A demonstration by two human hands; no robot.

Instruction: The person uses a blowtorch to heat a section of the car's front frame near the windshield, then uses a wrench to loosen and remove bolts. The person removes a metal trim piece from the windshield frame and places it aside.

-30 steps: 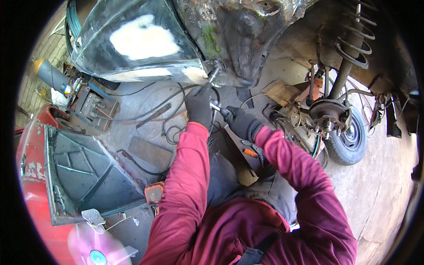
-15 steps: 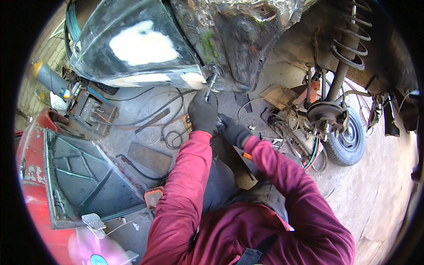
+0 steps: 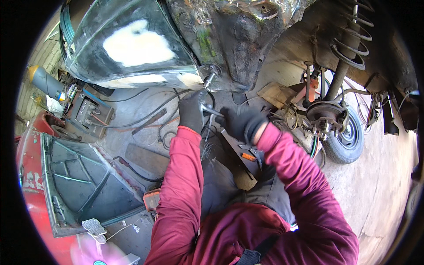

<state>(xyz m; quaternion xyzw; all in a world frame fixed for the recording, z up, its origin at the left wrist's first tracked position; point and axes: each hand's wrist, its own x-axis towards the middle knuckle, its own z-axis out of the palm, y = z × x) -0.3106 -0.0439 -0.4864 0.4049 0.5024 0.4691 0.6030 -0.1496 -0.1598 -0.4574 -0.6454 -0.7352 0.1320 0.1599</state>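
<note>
A metal socket wrench (image 3: 212, 111) reaches from my hands to the lower corner of the dark, weathered car body panel (image 3: 234, 53). Its shiny socket end (image 3: 210, 79) sits against that corner, beside the bottom edge of a car door (image 3: 172, 48) with a white filler patch. My left hand (image 3: 192, 111), black-gloved, is closed around the wrench near its head, just below the socket. The handle sticks out to the right, where my right hand (image 3: 242, 123), also gloved and a little blurred, grips its end. Both hands hide parts of the tool.
Right stand a coil-spring strut (image 3: 346, 53), a brake hub (image 3: 327, 115) and a loose wheel (image 3: 349, 139). Cables (image 3: 145, 117) and a flat plate (image 3: 148, 159) lie on the floor. Left are a welding machine (image 3: 90, 112), a detached door (image 3: 84, 176) and a blurred fan (image 3: 99, 254).
My right hand has moved up and right, and the wrench handle now points out to the right. My left hand has shifted slightly left. The view has shifted a little.
</note>
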